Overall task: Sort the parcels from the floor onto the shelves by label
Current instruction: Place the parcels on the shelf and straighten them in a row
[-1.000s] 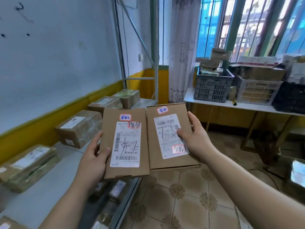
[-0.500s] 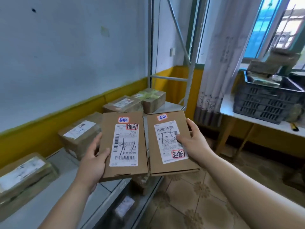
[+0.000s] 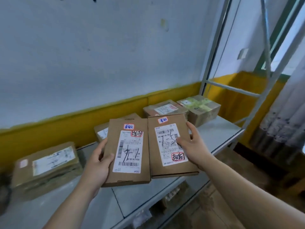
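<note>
The likeliest failure is a mix-up. Two flat cardboard parcels are held edge to edge, and their labels carry different handwritten marks, so setting either among the wrong group on the shelf [image 3: 217, 134] would spoil the sort. The scrawl is hard to read, and the right thumb covers part of the right parcel's label, which invites a misread.

A slip is the second risk. Each parcel is held from one long edge only, with its inner side unsupported. The right parcel [image 3: 166, 156] seems to have its near corner out past the shelf's front edge, so a loosened grip could drop it to the floor. A careless set-down could also nudge the boxes already shelved: one at 9 o'clock [image 3: 47, 164], one just behind the left parcel [image 3: 100, 133], and two at 1 o'clock [image 3: 165, 109].

The left hand [image 3: 99, 164] grasps the left parcel [image 3: 130, 156] by its left edge, thumb on top, fingers underneath and hidden. The right hand [image 3: 193, 146] grasps the right parcel by its right edge, thumb on the label, fingers [image 3: 191, 128] curled at the edge. Both forearms reach in from 5 and 7 o'clock, holding the parcels face up above the shelf.
</note>
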